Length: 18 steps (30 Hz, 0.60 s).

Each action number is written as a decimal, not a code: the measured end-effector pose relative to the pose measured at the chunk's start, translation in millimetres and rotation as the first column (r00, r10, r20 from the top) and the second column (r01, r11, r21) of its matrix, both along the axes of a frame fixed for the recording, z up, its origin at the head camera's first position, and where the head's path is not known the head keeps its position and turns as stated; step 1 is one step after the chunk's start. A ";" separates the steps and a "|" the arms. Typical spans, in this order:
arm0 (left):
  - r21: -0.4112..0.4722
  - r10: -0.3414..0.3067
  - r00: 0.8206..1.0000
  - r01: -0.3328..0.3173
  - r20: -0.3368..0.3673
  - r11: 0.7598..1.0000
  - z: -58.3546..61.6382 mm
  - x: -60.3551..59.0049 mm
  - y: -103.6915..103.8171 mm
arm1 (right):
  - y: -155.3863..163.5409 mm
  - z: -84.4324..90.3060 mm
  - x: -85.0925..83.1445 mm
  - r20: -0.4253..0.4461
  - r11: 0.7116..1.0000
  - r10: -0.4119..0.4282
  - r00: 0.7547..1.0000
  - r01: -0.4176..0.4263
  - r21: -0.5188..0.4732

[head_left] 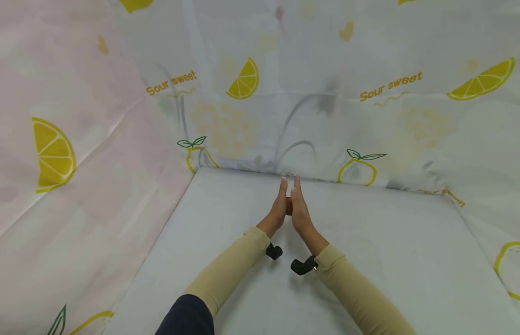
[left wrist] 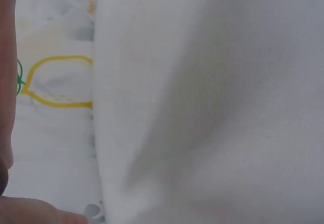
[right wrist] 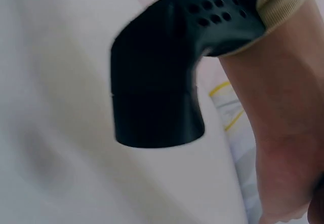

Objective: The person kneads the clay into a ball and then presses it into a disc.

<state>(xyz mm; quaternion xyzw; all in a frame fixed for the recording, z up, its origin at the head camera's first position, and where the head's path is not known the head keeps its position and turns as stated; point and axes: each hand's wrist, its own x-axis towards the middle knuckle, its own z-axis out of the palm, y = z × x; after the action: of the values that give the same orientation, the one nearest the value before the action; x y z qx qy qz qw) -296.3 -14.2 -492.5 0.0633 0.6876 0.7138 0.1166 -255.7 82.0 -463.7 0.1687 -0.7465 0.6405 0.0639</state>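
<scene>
A lemon-print cloth backdrop (head_left: 368,93) lettered "Sour sweet" walls in a white surface (head_left: 389,260). Two forearms in tan sleeves (head_left: 234,265) reach forward over it, each wearing a black wrist camera (head_left: 302,266). The left hand (head_left: 278,209) and right hand (head_left: 300,211) stand palm to palm with straight fingers, pressing a small brown object (head_left: 289,206) between them, near the surface's far edge; what it is cannot be told.

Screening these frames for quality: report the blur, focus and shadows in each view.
Head view: sharp, evenly lit, edges bowed by a wide lens; left hand and right hand pressed around a small brown thing. Left wrist view: soft white cloth, faint shadow. Right wrist view: the black wrist camera is close and blurred.
</scene>
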 end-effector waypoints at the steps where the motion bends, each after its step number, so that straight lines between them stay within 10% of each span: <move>1: 0.014 -0.021 1.000 0.021 -0.022 1.000 0.0 -0.3 1.1 | 0.7 5.1 1.0 0.005 1.000 -0.004 1.000 0.004 0.004; 18: 0.114 -0.099 0.979 0.120 -0.177 0.986 4.7 7.6 7.9 | 24.6 -27.6 -40.7 0.155 0.989 -0.123 0.980 0.134 -0.068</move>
<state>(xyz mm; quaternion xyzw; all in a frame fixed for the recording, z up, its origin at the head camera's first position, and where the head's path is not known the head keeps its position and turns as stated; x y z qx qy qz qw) -288.7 -6.2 -487.7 0.1690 0.6450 0.7395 0.0924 -296.4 106.6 -491.3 0.0688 -0.7330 0.6745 0.0552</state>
